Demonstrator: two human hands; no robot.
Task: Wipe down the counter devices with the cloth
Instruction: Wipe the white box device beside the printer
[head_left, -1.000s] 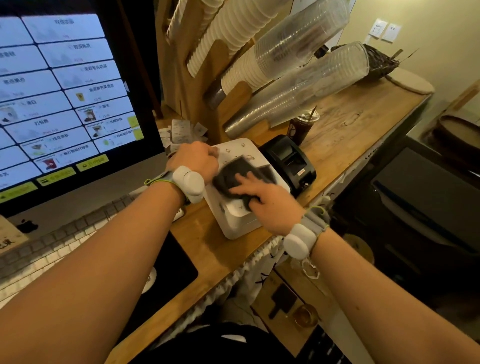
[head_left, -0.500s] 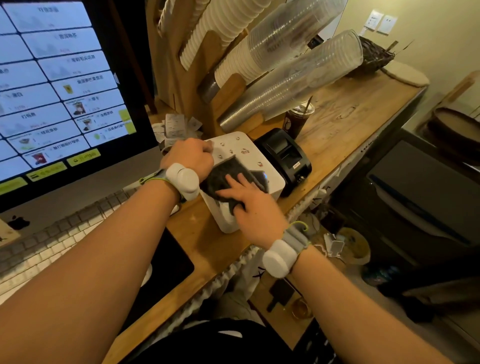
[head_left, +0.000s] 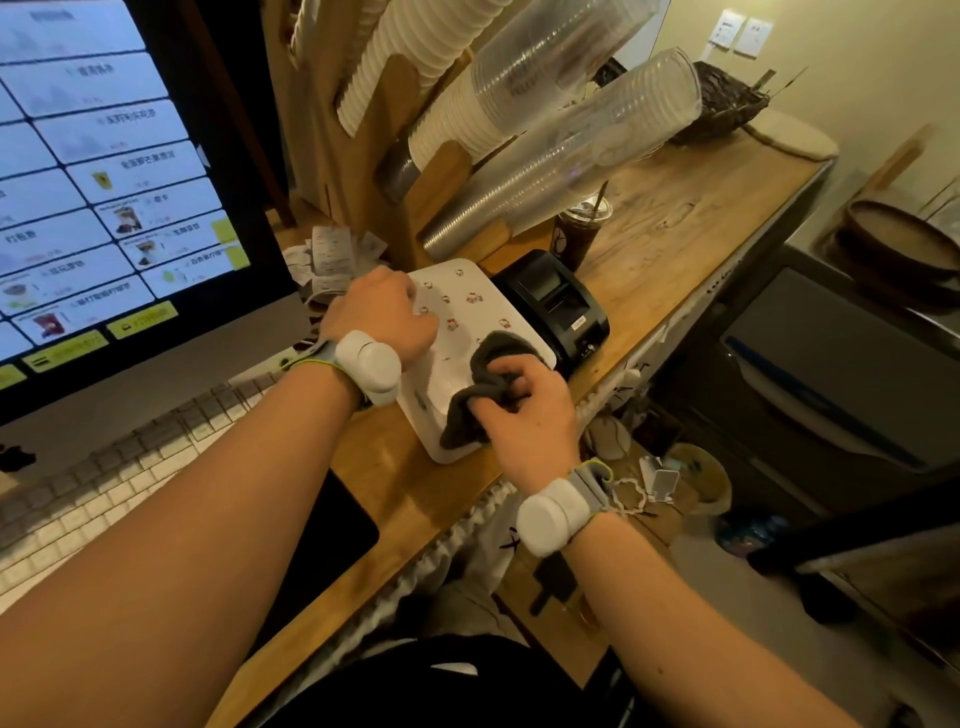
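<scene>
A white box-shaped device (head_left: 467, 306) with small cartoon stickers sits on the wooden counter (head_left: 675, 244). My left hand (head_left: 382, 314) grips its far left edge and steadies it. My right hand (head_left: 524, 402) is closed on a bunched dark grey cloth (head_left: 475, 397), pressing it against the device's near right corner. A black receipt printer (head_left: 553, 301) stands just right of the white device, touching or almost touching it. The big touchscreen (head_left: 98, 197) fills the left.
A white keyboard (head_left: 93, 483) lies under my left forearm. Wooden racks hold stacks of paper cups (head_left: 415, 57) and clear plastic cups (head_left: 571, 140) overhead. An iced drink (head_left: 579, 236) stands behind the printer. Receipts (head_left: 324, 260) lie by the screen. A dark basket (head_left: 719, 104) sits far back.
My right hand slid the cloth from the top of the white device toward its near right corner and bunched it up. My left hand kept its hold on the far edge.
</scene>
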